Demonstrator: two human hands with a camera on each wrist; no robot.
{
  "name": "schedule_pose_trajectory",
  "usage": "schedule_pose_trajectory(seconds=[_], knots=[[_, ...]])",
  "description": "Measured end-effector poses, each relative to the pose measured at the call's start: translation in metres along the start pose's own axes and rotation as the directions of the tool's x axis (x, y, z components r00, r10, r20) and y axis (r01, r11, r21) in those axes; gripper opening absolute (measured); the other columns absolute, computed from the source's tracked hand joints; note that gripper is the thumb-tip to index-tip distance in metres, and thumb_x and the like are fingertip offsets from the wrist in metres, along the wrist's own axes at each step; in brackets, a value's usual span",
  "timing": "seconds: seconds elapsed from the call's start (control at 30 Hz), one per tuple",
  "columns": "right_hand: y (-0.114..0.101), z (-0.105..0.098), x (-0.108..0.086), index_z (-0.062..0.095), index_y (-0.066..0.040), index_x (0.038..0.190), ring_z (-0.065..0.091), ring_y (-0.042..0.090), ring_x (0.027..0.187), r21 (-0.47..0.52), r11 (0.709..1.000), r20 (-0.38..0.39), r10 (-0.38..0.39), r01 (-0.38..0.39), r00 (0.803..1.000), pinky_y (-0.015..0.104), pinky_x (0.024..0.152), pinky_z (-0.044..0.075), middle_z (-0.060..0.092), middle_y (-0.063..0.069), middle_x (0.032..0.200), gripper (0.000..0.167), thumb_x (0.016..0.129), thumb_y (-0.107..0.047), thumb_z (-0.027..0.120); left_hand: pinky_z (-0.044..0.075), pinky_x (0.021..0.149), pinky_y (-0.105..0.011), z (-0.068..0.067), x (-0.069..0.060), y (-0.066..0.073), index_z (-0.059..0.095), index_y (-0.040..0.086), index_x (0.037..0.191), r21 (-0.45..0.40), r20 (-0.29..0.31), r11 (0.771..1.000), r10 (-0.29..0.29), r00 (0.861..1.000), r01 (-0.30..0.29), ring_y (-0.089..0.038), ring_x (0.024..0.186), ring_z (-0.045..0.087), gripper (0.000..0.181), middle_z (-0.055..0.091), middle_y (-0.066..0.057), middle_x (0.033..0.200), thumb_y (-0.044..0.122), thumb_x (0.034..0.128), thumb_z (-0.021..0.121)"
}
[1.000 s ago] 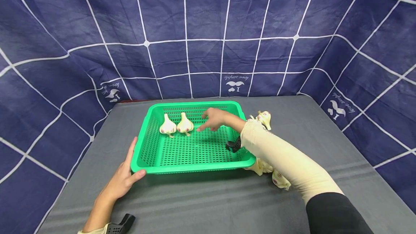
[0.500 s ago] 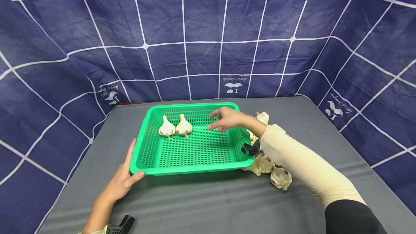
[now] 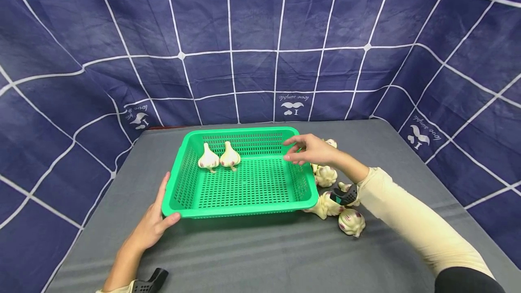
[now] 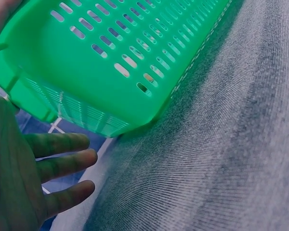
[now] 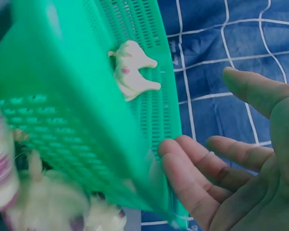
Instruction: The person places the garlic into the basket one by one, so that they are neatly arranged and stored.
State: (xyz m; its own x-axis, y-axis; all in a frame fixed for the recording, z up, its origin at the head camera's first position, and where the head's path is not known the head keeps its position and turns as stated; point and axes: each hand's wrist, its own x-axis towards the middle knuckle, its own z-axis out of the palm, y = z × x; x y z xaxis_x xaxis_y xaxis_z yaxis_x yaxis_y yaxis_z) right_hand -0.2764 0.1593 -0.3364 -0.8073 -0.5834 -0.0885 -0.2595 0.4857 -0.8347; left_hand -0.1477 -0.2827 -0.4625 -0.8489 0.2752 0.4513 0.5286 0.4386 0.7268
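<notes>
A green perforated plastic basket [image 3: 244, 213] stands on the grey cloth. Two garlic bulbs lie side by side at its back left, a left garlic bulb [image 3: 209, 159] and a right garlic bulb [image 3: 230, 156]. My left hand [image 3: 150, 227] rests against the basket's near left corner, thumb and index finger spread along the rim. Its other fingers extend free of the basket in the left wrist view. Over the basket's right rim hovers my right hand [image 3: 312, 149], fingers loosely bent and holding nothing. More garlic lies to the basket's right, including a near garlic bulb [image 3: 352, 222], partly hidden by my arm.
Grey cloth [image 3: 260, 252] covers the table. A blue curtain [image 3: 252, 26] with white lines hangs behind and at both sides. Several garlic bulbs crowd the basket's right outer wall, among them a middle garlic bulb [image 3: 326, 176].
My right hand has drawn back rightward from near the two garlic bulbs to the right rim, uncovering more garlic outside. My left hand keeps its place on the basket corner.
</notes>
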Motion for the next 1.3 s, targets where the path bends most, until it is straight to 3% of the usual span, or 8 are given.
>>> schedule_pose_trajectory(seconds=[0.27, 0.53, 0.73, 1.0, 1.3], knots=[[0.004, -0.003, -0.015, 0.050, 0.008, 0.137, 0.065, 0.044, 0.092, 0.041, 0.998, -0.022, -0.047, 0.048, 0.999, 0.037, 0.071, 0.056, 0.068, 0.018, 0.108, 0.052, 0.093, -0.011, 0.069, 0.022, 0.102, -0.008, 0.000, -0.001, 0.000, 0.003, 0.015, 0.161, 0.003, -0.002, 1.000, -0.006, 1.000, 0.006, 0.009, 0.131, 0.032, 0.100, 0.029, -0.034, 0.151, 0.013, 0.0847, 0.068], [0.015, -0.008, -0.035, 0.052, 0.010, 0.135, 0.068, 0.033, 0.094, -0.030, 0.990, -0.063, -0.142, 0.141, 0.988, 0.042, 0.077, 0.056, 0.068, 0.020, 0.109, 0.051, 0.092, -0.010, 0.070, 0.021, 0.102, -0.008, 0.001, 0.000, 0.001, 0.003, 0.014, 0.160, 0.000, 0.001, 1.000, -0.013, 1.000, 0.013, 0.010, 0.131, 0.031, 0.099, 0.027, -0.034, 0.152, 0.013, 0.0848, 0.067], [0.027, -0.014, -0.050, 0.053, 0.012, 0.133, 0.067, 0.025, 0.098, -0.064, 0.978, -0.104, -0.206, 0.200, 0.973, 0.032, 0.081, 0.054, 0.068, 0.020, 0.110, 0.049, 0.091, -0.008, 0.070, 0.021, 0.103, -0.008, 0.000, 0.000, 0.001, 0.002, 0.014, 0.160, 0.001, 0.004, 1.000, -0.016, 1.000, 0.016, 0.010, 0.132, 0.029, 0.099, 0.025, -0.034, 0.153, 0.013, 0.0855, 0.067], [0.039, -0.022, -0.063, 0.053, 0.008, 0.134, 0.068, 0.022, 0.092, 0.022, 0.985, -0.163, -0.168, 0.174, 0.972, 0.046, 0.080, 0.055, 0.066, 0.024, 0.111, 0.046, 0.092, -0.004, 0.068, 0.022, 0.102, -0.007, 0.000, -0.002, 0.001, 0.002, 0.016, 0.161, 0.004, 0.003, 1.000, -0.027, 1.000, 0.027, 0.010, 0.131, 0.031, 0.098, 0.027, -0.034, 0.152, 0.014, 0.0861, 0.065], [0.058, -0.026, -0.087, 0.049, 0.012, 0.135, 0.069, 0.023, 0.092, 0.049, 0.986, -0.227, -0.147, 0.162, 0.963, 0.036, 0.075, 0.056, 0.065, 0.029, 0.112, 0.047, 0.094, -0.003, 0.065, 0.021, 0.103, -0.008, 0.001, 0.001, 0.002, 0.002, 0.014, 0.160, 0.001, -0.004, 1.000, -0.007, 1.000, 0.007, 0.010, 0.132, 0.029, 0.098, 0.024, -0.035, 0.153, 0.012, 0.0854, 0.065]])
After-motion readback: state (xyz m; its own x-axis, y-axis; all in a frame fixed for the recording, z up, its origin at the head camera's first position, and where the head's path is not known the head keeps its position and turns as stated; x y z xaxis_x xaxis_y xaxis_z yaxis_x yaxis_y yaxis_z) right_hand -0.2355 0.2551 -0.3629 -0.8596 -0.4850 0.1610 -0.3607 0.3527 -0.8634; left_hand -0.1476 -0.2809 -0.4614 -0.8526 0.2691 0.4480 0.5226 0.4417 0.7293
